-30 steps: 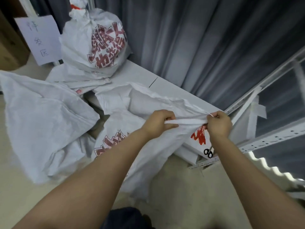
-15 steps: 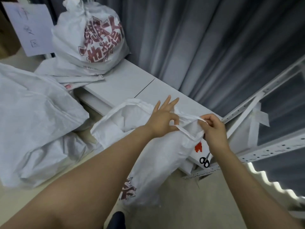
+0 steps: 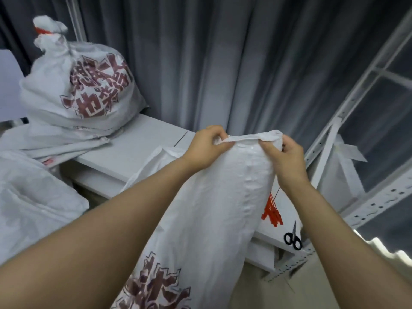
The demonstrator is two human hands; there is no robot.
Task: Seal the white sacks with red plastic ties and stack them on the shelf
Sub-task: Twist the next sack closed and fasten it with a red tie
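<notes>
White woven sack (image 3: 211,208), red print low on its face, held upright in front of the shelf (image 3: 133,152). Left hand (image 3: 207,148) and right hand (image 3: 287,157) both curled on the sack's rolled mouth, pinching the hem taut between them, one at each end. Left of the sack: a slack white sack (image 3: 33,197). Just right of the sack, on the shelf: bundle of red plastic ties (image 3: 272,210), partly hidden by it; black scissors (image 3: 293,238) near the shelf edge. Beyond the sack, to its left: full sack (image 3: 78,85) on the shelf, neck cinched with a red tie (image 3: 43,30). Grey curtain (image 3: 223,52) behind.
</notes>
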